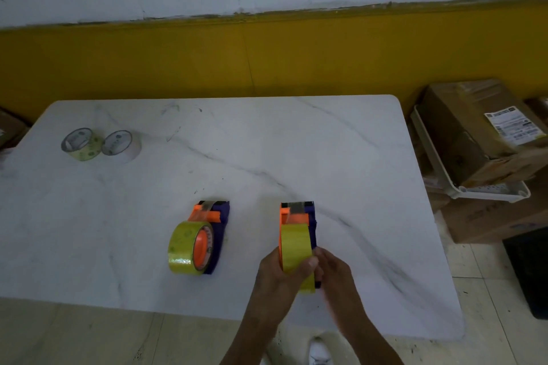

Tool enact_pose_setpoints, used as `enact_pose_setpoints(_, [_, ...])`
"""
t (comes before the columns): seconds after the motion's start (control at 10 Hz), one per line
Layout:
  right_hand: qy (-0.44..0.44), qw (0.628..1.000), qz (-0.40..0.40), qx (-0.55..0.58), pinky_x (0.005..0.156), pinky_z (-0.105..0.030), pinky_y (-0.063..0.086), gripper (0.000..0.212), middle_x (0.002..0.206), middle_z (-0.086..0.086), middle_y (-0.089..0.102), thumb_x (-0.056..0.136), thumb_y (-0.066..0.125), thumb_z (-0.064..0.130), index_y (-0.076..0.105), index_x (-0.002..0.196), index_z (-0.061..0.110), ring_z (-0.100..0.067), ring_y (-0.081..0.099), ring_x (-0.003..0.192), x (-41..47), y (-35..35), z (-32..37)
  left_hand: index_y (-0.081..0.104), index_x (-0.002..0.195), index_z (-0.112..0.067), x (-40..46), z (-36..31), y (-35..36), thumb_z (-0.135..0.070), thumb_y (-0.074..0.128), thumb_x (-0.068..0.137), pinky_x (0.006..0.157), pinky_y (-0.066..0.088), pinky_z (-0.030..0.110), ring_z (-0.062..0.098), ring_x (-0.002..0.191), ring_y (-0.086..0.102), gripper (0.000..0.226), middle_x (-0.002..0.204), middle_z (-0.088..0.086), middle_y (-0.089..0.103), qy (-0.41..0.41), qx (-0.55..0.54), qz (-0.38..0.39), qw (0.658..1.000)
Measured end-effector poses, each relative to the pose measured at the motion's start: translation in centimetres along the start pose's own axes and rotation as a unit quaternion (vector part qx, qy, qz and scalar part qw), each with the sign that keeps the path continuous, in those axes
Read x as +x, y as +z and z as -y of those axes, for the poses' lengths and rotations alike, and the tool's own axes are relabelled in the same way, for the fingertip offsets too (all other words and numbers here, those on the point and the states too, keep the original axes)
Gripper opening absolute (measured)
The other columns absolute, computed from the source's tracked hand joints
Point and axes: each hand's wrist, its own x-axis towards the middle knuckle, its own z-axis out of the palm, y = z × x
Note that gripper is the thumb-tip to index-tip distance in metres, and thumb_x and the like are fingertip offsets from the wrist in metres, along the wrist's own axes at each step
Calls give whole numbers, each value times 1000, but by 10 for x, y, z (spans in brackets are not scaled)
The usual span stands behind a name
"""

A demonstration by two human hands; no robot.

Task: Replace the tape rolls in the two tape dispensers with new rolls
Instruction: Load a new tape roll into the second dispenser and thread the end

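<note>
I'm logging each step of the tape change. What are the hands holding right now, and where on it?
Both hands grip the right tape dispenser at its near end: the left hand wraps its yellow roll, the right hand holds the blue side.

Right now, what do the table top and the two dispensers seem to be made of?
Table top: probably marble or marble-look laminate, white with grey veins and a smooth, faint sheen. Left dispenser and right dispenser: apparently moulded plastic, in solid orange and dark blue.

Both forearms leave the bottom edge; the right hand [333, 271] is motion-blurred.
</note>
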Motion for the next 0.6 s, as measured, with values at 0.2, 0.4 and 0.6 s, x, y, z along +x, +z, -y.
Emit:
enact_pose_setpoints(0.2, [16, 911, -44, -409, 55, -31, 58, 38, 61, -5, 68, 93, 47, 41, 63, 73, 14, -22, 67, 51, -6, -12, 5, 73, 82, -9, 31, 20, 6, -37, 69, 78, 86, 58, 51, 30, 82, 73, 28, 83, 14, 77, -30, 47, 12, 998])
enact_pose_setpoints(0.4, [-79, 878, -33, -471, 56, -31, 48, 23, 68, 0, 58, 94, 45, 29, 53, 78, 14, -20, 58, 63, -1, -21, 8, 73, 90, -14, 38, 22, 8, -50, 72, 68, 86, 59, 49, 25, 84, 74, 42, 88, 11, 78, -49, 64, -17, 997])
enact_pose_setpoints(0.6, [-81, 912, -30, -401, 52, -19, 39, 11, 84, -3, 66, 89, 51, 19, 60, 91, 14, -16, 59, 71, 2, -17, 0, 58, 106, -18, 44, 14, 4, -50, 74, 70, 74, 55, 29, 16, 87, 65, 51, 98, 4, 67, -114, 136, -23, 984])
